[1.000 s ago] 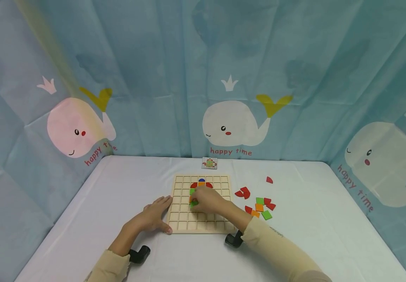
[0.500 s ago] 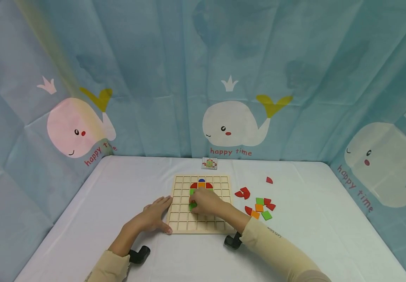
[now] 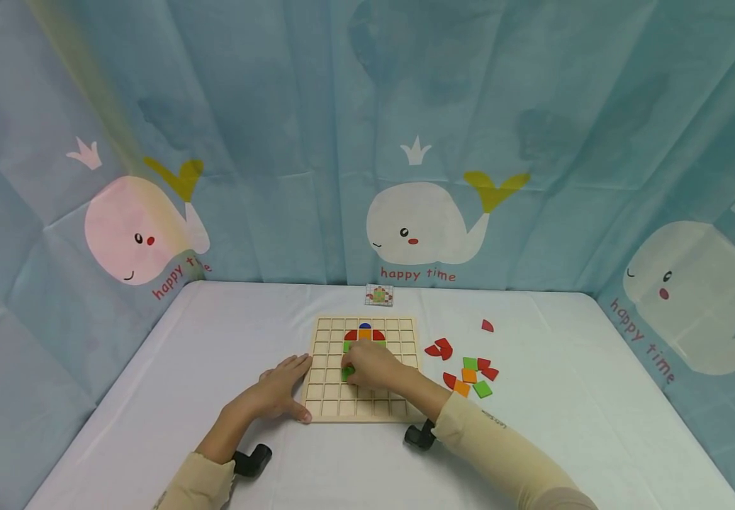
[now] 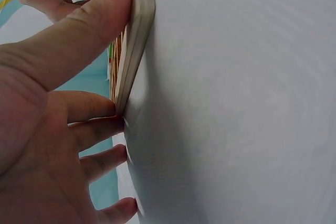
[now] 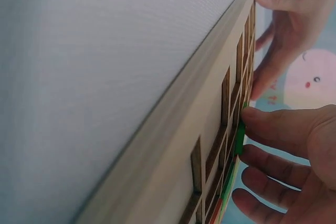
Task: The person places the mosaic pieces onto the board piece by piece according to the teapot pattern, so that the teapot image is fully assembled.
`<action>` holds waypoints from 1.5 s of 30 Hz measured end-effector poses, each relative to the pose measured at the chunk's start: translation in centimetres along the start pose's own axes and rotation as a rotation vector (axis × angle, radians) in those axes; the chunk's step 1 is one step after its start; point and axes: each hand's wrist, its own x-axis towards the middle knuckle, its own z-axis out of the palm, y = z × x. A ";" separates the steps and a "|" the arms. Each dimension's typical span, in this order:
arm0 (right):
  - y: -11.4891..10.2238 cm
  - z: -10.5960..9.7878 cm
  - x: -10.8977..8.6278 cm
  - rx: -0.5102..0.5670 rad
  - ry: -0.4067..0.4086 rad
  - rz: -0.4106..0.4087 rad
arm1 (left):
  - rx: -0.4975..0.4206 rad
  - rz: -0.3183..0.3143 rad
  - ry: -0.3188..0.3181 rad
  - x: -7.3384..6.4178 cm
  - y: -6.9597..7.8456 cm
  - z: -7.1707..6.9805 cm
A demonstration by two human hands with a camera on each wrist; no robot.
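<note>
A wooden grid board (image 3: 331, 409) lies flat on the white cloth. My left hand (image 3: 278, 391) rests at its left edge with fingers spread; in the left wrist view the thumb touches the board's rim (image 4: 137, 30). My right hand (image 3: 373, 366) reaches over the middle of the grid. Its thumb and index finger pinch a green square tile (image 5: 240, 137), which sits low at the grid cells. Above that hand show an orange square tile (image 3: 365, 333), a blue rounded piece (image 3: 365, 326) and two red quarter-circle pieces (image 3: 351, 336). The right hand hides the cells beneath it.
Right of the board lie loose pieces: red quarter circles (image 3: 446, 348), green squares (image 3: 483, 389) and orange squares (image 3: 469, 375). One red piece (image 3: 487, 326) lies farther off. A small pattern card (image 3: 379, 295) is behind the board. A whale-print curtain (image 3: 297, 212) surrounds the table.
The right hand has shifted very slightly left with the green square tile at its fingertips. The left hand and the loose pieces have stayed put.
</note>
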 end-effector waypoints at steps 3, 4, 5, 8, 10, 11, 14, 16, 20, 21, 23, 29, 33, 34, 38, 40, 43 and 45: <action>0.0 0.1 0.0 0.000 0.006 0.003 | -0.001 0.000 -0.004 0.1 0.0 0.0; 0.0 0.1 0.0 0.000 0.007 0.006 | 0.000 -0.002 -0.005 0.1 0.0 0.0; -0.1 0.1 0.0 -0.001 0.008 0.010 | 0.002 -0.001 -0.006 0.1 -0.1 0.0; -0.1 0.2 0.1 0.003 0.003 0.019 | 0.004 -0.008 -0.007 0.2 -0.1 0.0; -0.1 0.3 0.1 0.002 0.001 0.018 | 0.004 -0.012 -0.008 0.2 -0.2 0.0; 0.0 0.3 0.1 0.007 0.000 0.018 | 0.004 -0.014 -0.009 0.2 -0.2 0.1; 0.4 0.1 -0.2 0.021 0.000 0.018 | 0.008 -0.019 -0.010 0.3 -0.2 0.1; 0.8 0.0 -0.6 0.028 0.006 0.017 | 0.014 -0.021 -0.009 0.3 -0.2 0.2; 2.1 -0.4 -1.6 0.063 0.026 0.033 | 0.022 -0.021 0.001 0.4 -0.2 0.3; 2.5 -0.5 -1.9 0.071 0.031 0.045 | 0.022 -0.020 0.004 0.3 -0.2 0.3; 3.2 -0.8 -2.6 0.095 0.045 0.070 | 0.021 -0.017 0.009 0.3 -0.2 0.3; 5.3 -1.7 -5.0 0.165 0.061 0.148 | 0.018 -0.016 0.006 0.3 -0.3 0.3; 6.7 -2.3 -6.5 0.176 0.065 0.202 | 0.009 -0.017 0.001 0.3 -0.4 0.3; 7.1 -2.4 -6.9 0.179 0.066 0.216 | 0.009 -0.019 0.000 0.3 -0.4 0.3; 8.2 -2.8 -8.3 0.184 0.069 0.278 | 0.015 -0.022 0.000 0.3 -0.4 0.3; 8.8 -2.8 -8.9 0.179 0.069 0.303 | 0.015 -0.023 0.001 0.3 -0.4 0.2; 9.6 -2.5 -9.8 0.182 0.065 0.357 | 0.012 -0.019 -0.002 0.3 -0.4 0.2; 10.1 -2.2 -10.3 0.179 0.067 0.393 | 0.011 -0.015 -0.003 0.3 -0.5 0.3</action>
